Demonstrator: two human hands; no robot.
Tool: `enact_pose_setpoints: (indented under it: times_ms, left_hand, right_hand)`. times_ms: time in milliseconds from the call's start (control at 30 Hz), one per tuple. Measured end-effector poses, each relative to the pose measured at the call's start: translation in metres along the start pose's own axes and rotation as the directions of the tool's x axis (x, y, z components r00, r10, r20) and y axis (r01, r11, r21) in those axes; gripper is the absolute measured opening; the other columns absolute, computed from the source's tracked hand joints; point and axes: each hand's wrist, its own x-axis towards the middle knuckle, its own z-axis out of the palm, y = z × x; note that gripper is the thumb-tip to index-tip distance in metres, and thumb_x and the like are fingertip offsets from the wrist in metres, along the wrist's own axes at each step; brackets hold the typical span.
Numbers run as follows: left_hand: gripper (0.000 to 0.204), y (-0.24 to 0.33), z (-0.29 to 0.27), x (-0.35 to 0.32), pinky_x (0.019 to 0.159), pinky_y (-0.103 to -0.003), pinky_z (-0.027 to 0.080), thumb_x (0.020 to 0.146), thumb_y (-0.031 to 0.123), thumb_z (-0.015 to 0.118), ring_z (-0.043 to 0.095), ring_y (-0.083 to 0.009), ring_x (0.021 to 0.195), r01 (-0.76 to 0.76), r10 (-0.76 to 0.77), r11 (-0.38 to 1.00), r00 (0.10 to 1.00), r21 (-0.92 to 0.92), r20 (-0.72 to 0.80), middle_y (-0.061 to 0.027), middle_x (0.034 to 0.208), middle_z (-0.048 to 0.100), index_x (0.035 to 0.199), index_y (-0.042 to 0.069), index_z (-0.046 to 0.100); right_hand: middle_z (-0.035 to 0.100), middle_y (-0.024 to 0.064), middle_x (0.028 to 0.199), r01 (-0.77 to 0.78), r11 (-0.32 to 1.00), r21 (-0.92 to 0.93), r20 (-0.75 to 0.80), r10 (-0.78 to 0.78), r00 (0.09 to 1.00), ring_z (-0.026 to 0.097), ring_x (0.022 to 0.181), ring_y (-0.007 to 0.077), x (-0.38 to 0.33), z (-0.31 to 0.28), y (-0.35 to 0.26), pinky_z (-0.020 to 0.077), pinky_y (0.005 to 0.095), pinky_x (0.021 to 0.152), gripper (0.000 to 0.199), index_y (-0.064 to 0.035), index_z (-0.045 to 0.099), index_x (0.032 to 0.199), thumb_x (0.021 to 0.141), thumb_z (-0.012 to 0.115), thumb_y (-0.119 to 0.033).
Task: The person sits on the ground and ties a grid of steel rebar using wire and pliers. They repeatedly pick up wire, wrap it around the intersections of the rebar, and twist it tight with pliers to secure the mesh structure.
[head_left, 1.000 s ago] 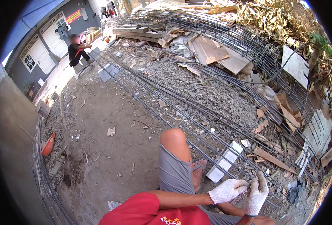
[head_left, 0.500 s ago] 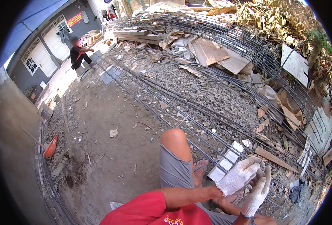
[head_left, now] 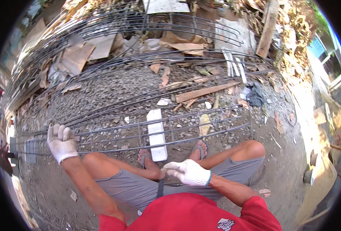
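A steel rebar cage [head_left: 170, 133] of long bars with cross ties lies low across the ground before me. My left hand [head_left: 62, 143], in a white knit glove, is at the cage's left part, its fingers curled over the bars; what lies inside them is hidden. My right hand [head_left: 186, 172], gloved too, is above my lap between my knees, thumb and fingers closed together. Whatever is at those fingertips is too small to name. A white block [head_left: 156, 134] sits under the cage bars, between my sandalled feet.
Loose long bars [head_left: 112, 101] run over gravel behind the cage. Beyond are a wooden plank [head_left: 207, 91], a dark crumpled cloth or bag [head_left: 256, 95], broken boards [head_left: 78, 57] and another rebar cage [head_left: 112, 29]. Grey tiles [head_left: 30, 151] lie at the left.
My view has swung to the right and down over the cage. My hands, close together before, are now apart: the left reaches out to the left bars, the right is over my lap.
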Motion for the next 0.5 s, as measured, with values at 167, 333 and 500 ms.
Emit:
enact_pose_setpoints:
  times_ms: [167,333,500]
  left_hand:
    - [0.037,-0.038,0.106,-0.035,0.046,-0.027,0.025,0.105,0.011,0.045,0.022,-0.0108,0.049,0.021,-0.042,0.987,0.990,-0.160,-0.135,0.0041,0.063,0.023,0.070,0.015,0.035]
    - [0.038,-0.056,0.133,-0.036,0.048,-0.028,0.026,0.106,0.009,0.048,0.023,-0.0107,0.051,0.079,-0.096,0.989,0.986,-0.128,-0.135,0.0034,0.065,0.024,0.071,0.016,0.034]
    - [0.034,-0.059,0.148,-0.023,0.051,-0.028,0.030,0.108,0.013,0.049,0.027,-0.0119,0.057,0.203,-0.183,0.968,0.973,-0.149,0.140,0.0021,0.070,0.029,0.075,0.013,0.039]
  right_hand:
    - [0.074,0.0187,0.094,-0.092,0.993,-0.071,-0.084,0.086,0.993,0.072,0.082,0.0435,-0.033,-0.012,0.001,0.0559,0.0556,0.074,0.030,-0.0187,0.060,0.131,0.107,0.051,-0.036]
    - [0.074,0.0192,0.093,-0.090,0.991,-0.095,-0.183,0.071,0.981,0.072,0.081,0.0438,-0.049,-0.001,0.014,0.0566,0.0554,0.073,0.029,-0.0191,0.060,0.131,0.106,0.053,-0.034]
    - [0.073,0.0207,0.100,-0.144,0.989,-0.027,-0.087,0.141,0.986,0.072,0.092,0.0431,-0.048,-0.003,0.029,0.0567,0.0538,0.081,0.038,-0.0168,0.059,0.134,0.102,0.060,-0.036]
